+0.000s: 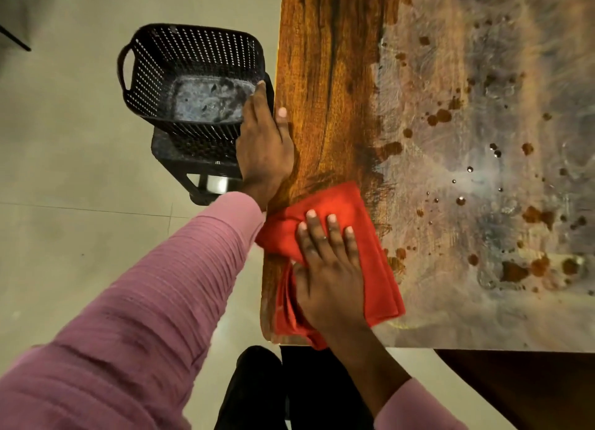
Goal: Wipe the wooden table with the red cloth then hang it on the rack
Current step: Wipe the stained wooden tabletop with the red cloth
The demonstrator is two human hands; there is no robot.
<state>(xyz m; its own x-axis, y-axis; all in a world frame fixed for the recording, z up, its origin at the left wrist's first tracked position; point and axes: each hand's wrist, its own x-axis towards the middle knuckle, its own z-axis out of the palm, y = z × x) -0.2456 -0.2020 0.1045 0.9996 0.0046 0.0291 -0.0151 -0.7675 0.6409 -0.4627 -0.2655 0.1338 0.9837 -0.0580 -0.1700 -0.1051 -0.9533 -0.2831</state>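
right hand (328, 284) presses red cloth (375, 252) flat, fingers (333, 233) slightly spread, cloth lengthwise along the edge; smeared wooden table (483, 204) lies to its right.

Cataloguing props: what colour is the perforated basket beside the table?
The basket is black; head view.

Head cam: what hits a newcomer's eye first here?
The red cloth, folded, lies pressed flat under the right hand at the near left corner of the wooden table. To its right, brown spots dot a grey smeared film across the tabletop. The left hand rests along the table's left edge, beside a black perforated basket on a stool.
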